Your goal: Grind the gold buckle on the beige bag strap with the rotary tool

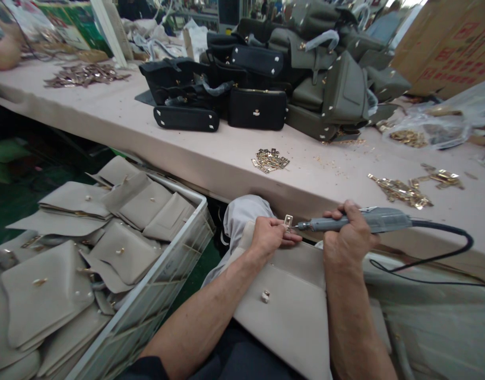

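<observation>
A light grey handbag (284, 311) with a small metal turn-lock (265, 296) lies across my lap. At its far edge my left hand (268, 237) pinches a small gold metal plate (288, 220) with a rectangular opening. My right hand (347, 235) is wrapped round a grey electric screwdriver (379, 219), held level and pointing left. Its bit ends right by the plate and my left fingertips; whether it touches a screw is too small to tell. A black cable (452, 224) runs from the tool's back end to the right.
A white plastic crate (179, 264) of grey bags (48, 290) stands at left. On the table (195, 153) are metal plates (270, 160), more fittings (403, 191), black bags (258, 109) and olive bags (341, 100). A cardboard box (448, 50) is behind. Another person's arm (5, 50) shows far left.
</observation>
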`<action>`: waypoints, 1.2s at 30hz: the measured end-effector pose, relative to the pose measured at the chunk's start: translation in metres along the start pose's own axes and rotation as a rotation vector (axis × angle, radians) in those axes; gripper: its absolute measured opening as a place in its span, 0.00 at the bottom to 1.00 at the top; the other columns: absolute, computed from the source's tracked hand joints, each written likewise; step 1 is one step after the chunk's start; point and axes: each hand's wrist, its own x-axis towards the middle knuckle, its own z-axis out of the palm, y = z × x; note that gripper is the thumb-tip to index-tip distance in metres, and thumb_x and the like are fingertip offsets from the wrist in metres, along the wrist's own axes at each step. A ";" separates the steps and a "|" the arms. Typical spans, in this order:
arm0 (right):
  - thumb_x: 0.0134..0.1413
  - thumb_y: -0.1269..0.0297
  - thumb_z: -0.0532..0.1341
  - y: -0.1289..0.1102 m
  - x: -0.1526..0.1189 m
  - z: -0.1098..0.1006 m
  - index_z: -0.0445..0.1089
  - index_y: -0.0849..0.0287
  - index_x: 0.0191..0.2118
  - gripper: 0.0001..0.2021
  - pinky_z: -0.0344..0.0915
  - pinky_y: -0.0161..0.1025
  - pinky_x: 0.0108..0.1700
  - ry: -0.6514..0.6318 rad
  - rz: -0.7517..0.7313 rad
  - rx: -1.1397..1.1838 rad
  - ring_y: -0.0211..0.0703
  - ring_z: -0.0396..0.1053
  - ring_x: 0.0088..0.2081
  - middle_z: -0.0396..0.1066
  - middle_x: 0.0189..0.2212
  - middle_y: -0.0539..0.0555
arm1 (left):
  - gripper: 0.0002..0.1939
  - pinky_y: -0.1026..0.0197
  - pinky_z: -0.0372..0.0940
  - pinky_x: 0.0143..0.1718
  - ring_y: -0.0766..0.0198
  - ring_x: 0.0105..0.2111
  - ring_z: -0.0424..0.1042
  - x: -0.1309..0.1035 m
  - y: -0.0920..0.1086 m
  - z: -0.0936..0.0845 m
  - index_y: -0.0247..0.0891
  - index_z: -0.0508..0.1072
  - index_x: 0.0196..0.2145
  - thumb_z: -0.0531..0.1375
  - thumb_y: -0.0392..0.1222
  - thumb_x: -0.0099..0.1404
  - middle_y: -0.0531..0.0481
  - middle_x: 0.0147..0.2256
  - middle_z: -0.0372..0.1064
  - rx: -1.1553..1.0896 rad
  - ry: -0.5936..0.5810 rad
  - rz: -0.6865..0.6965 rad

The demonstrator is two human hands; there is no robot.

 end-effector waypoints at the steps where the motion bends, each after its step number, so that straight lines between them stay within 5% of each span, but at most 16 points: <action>1: 0.42 0.69 0.70 0.000 -0.002 0.001 0.65 0.59 0.32 0.13 0.70 0.33 0.26 0.000 -0.015 -0.002 0.30 0.61 0.21 0.65 0.23 0.44 | 0.13 0.65 0.74 0.23 0.59 0.22 0.80 0.000 0.000 0.000 0.27 0.76 0.29 0.56 0.28 0.70 0.37 0.25 0.79 0.001 -0.002 0.001; 36: 0.50 0.65 0.71 -0.006 -0.030 0.004 0.66 0.58 0.34 0.12 0.69 0.34 0.26 -0.126 -0.199 -0.023 0.32 0.62 0.22 0.64 0.23 0.44 | 0.10 0.62 0.75 0.25 0.57 0.22 0.80 -0.001 0.005 0.002 0.29 0.75 0.23 0.57 0.26 0.60 0.35 0.26 0.80 0.003 0.011 -0.006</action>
